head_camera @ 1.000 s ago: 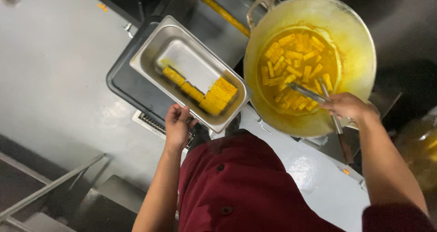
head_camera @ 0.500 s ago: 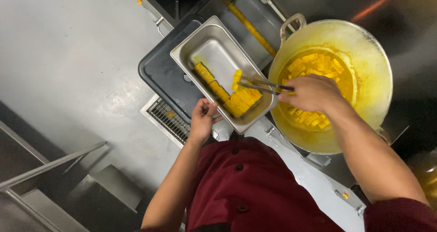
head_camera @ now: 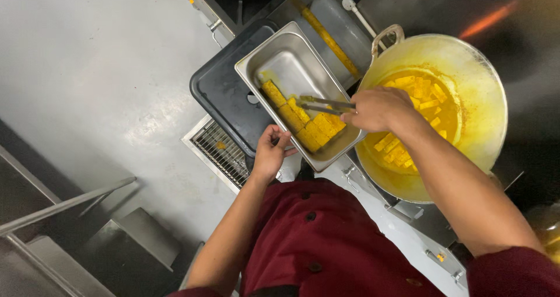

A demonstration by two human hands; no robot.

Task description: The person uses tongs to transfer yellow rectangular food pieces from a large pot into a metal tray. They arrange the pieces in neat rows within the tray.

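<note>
Right hand (head_camera: 379, 107), centre-right of the frame: fingers wrapped tight on a pair of slim metal tongs (head_camera: 324, 104), whose tips reach left into the rectangular stainless-steel pan (head_camera: 274, 61); whether the tips are pinched on a piece or apart cannot be told at this size; left hand (head_camera: 271, 151), lower centre: fingers curled over the near rim of the same pan, steadying it; the pan sits tilted across a dark grey plastic tray (head_camera: 219, 93), at upper centre; yellow-stained rectangular food pieces (head_camera: 306, 128): a single row laid side by side along the pan's near side, running from its middle towards its lower right corner, the tong tips just above that row; the far half of the pan shows bare metal with a smear of yellow liquid; large round metal pot with looped handle (head_camera: 484, 93), right of the frame, just beside the pan: holds yellow liquid and a good many loose pieces of the same kind (head_camera: 402, 148); judged progress: transfer from pot to pan partly done, one row placed, much of the pot's load left and ample pan space unfilled; metal floor grate (head_camera: 219, 151), left of the left hand; grey floor (head_camera: 87, 69), left of the frame.
</note>
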